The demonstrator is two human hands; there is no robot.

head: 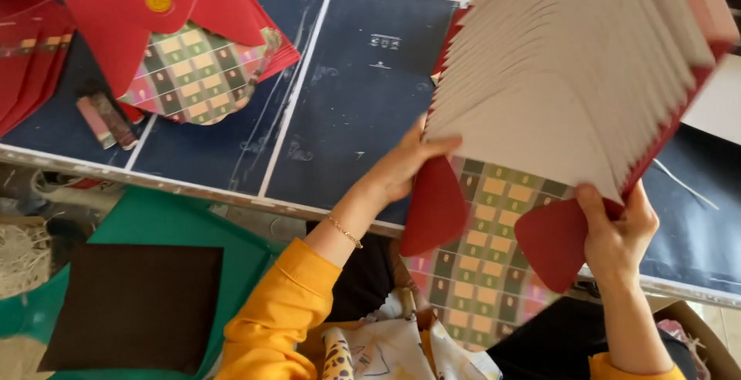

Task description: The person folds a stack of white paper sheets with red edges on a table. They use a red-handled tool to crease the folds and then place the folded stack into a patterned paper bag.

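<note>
I hold a thick fanned stack of unfolded red envelope sheets [571, 71], their pale backs facing me, over the dark blue table [355, 94]. My left hand [405, 165] grips the stack's left edge, thumb on top. Gripping the lower right corner is my right hand [617, 233], by a rounded red flap. The lowest sheet [478, 249] hangs down and shows a checked lining of green, yellow and pink squares.
A pile of finished red envelopes [154, 25] with a gold seal lies at the table's far left. Beside it sits a small brown block [108, 121]. Below the table edge a dark brown square sheet [135, 307] rests on a green stool.
</note>
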